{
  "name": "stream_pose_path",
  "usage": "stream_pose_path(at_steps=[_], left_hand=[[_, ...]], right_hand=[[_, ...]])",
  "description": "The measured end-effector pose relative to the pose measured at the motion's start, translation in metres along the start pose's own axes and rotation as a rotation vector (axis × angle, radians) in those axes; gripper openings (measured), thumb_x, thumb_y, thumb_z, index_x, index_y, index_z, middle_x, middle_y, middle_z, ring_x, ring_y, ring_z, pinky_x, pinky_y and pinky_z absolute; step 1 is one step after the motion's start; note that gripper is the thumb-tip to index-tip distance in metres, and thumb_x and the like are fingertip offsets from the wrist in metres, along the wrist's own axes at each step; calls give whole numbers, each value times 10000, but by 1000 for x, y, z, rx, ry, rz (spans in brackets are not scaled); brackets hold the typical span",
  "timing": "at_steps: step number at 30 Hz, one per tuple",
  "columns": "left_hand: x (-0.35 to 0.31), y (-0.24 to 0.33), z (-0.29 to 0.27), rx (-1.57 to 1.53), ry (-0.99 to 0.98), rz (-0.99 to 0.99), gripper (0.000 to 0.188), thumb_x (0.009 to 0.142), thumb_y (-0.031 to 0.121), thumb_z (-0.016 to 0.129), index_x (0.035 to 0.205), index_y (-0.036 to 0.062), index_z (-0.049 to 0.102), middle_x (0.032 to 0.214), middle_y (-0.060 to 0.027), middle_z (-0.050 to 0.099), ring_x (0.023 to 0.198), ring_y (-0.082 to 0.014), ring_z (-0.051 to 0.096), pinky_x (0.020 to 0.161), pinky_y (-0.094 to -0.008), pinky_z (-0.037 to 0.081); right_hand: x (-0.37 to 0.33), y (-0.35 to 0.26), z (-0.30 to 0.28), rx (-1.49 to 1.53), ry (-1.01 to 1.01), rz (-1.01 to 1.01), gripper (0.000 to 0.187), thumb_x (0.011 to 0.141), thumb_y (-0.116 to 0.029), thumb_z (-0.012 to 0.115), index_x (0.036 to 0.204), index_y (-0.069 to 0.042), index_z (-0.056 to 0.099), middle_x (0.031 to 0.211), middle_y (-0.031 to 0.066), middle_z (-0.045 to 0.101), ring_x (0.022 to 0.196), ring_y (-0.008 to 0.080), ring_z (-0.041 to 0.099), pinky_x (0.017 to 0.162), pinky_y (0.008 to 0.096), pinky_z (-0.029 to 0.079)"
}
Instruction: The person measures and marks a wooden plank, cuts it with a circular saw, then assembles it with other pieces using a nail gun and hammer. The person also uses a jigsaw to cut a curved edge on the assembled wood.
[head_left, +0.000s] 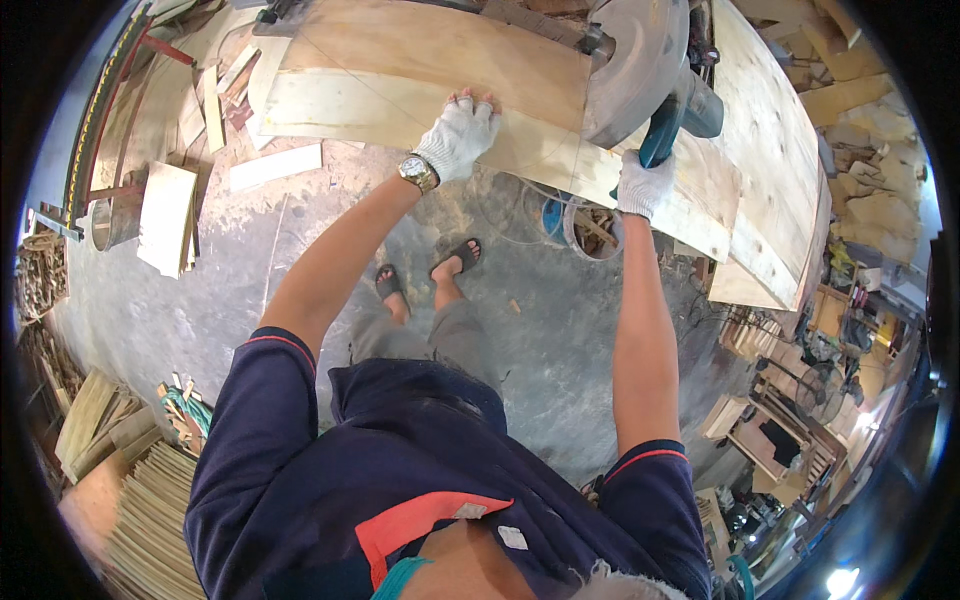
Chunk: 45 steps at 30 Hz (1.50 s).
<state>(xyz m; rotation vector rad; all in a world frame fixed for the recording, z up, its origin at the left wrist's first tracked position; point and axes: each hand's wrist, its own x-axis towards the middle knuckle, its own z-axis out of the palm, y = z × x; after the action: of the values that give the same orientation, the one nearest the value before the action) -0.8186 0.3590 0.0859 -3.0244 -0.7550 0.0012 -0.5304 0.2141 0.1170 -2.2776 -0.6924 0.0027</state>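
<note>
My left hand, in a white knit glove with bare fingertips and a metal wristwatch below it, presses its outstretched fingers on a pale plywood board. The board lies along the front of a wooden worktop. To the right, my gloved right hand is wrapped round the teal handle of a large cut-off saw. The saw's grey round guard stands over the board's right part. Its blade is hidden behind the guard and the contact with the wood cannot be made out.
Large plywood sheets extend to the right. Beneath the front edge stands a bucket of wood scraps. Offcuts and leaning boards are at the left. Stacked thin strips lie lower left. My sandalled feet are on concrete.
</note>
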Motion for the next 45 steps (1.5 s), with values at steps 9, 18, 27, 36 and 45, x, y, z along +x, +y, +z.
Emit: stream_pose_path(at_steps=[9,18,27,36,45], left_hand=[[12,-15,-49,-81,-109,30,778,726,67,696,1456,-26,443,1494,-271,499,1273,-471,580,1097,-512,486],[28,-32,-90,-174,-149,72,579,716,146,684,1273,-3,631,1308,-259,640,1198,-361,651,1005,-472,541],[51,-52,-119,-208,-160,106,442,697,221,701,1107,58,735,1102,-186,742,1058,-372,702,883,-476,587],[64,-56,-143,-170,-321,53,552,707,214,692,1243,86,683,1175,-176,716,1114,-370,681,941,-481,563],[15,-33,-73,-189,-54,149,563,719,131,672,1257,-15,593,1259,-262,642,1153,-400,642,929,-507,565]], right_hand=[[4,-24,-14,-5,-50,-51,436,712,-228,780,1071,-21,643,924,203,712,894,406,695,828,453,536],[31,-38,-39,-109,-141,14,517,693,-289,801,1096,3,663,951,243,722,939,430,706,829,468,555],[47,-89,-75,-82,-223,50,442,705,-220,754,1074,-2,648,823,188,722,662,275,734,657,398,589],[65,-114,-90,-78,-258,32,379,719,-231,726,973,46,674,775,183,711,640,252,733,609,389,584],[174,-177,-129,164,-537,-16,301,783,-184,733,910,78,657,801,180,653,639,261,675,572,405,592]])
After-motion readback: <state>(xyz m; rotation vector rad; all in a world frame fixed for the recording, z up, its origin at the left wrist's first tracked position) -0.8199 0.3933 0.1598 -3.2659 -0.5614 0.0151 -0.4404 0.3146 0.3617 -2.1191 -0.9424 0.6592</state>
